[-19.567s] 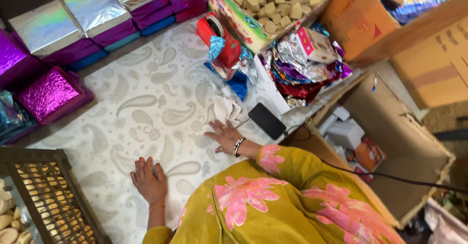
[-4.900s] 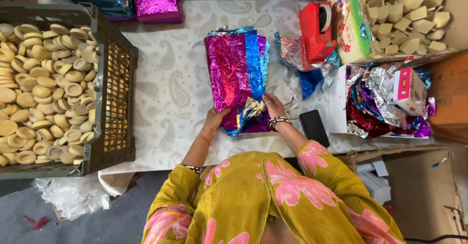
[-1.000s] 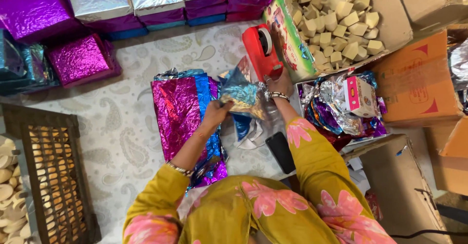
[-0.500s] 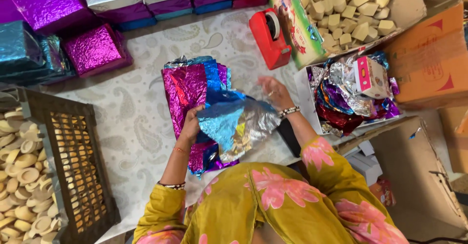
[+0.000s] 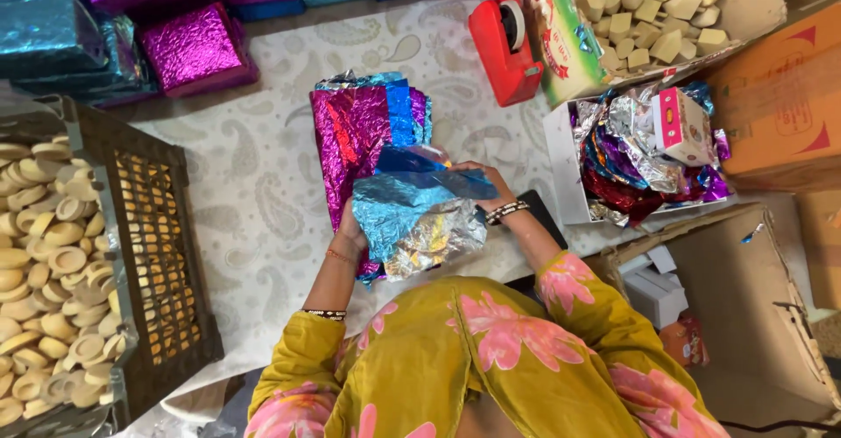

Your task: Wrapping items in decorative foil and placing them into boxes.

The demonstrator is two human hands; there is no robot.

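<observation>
Over the paisley floor cloth (image 5: 263, 193), both hands, left hand (image 5: 352, 228) and right hand (image 5: 477, 178), have their grip clamped on a blue foil sheet (image 5: 412, 206) above the foil stack (image 5: 363, 136), so I judge one sheet is being separated, and lifting it free calls for care.

One view only, from a camera worn on the head, looking almost straight down over a yellow floral garment (image 5: 491, 359) at the bottom edge. Near enough to fill the middle of the frame with both forearms, the left hand (image 5: 350, 228) and the right hand (image 5: 477, 180). Facing forward across a patterned white cloth (image 5: 254, 201) spread flat. Framed at the left by a dark plastic crate (image 5: 166, 254), at the top by foil-wrapped boxes (image 5: 188, 48) and a red tape dispenser (image 5: 504, 48), at the right by open cardboard cartons (image 5: 771, 114). Slightly tilted, with the cloth's edges running askew. No second view to share any part with.
</observation>
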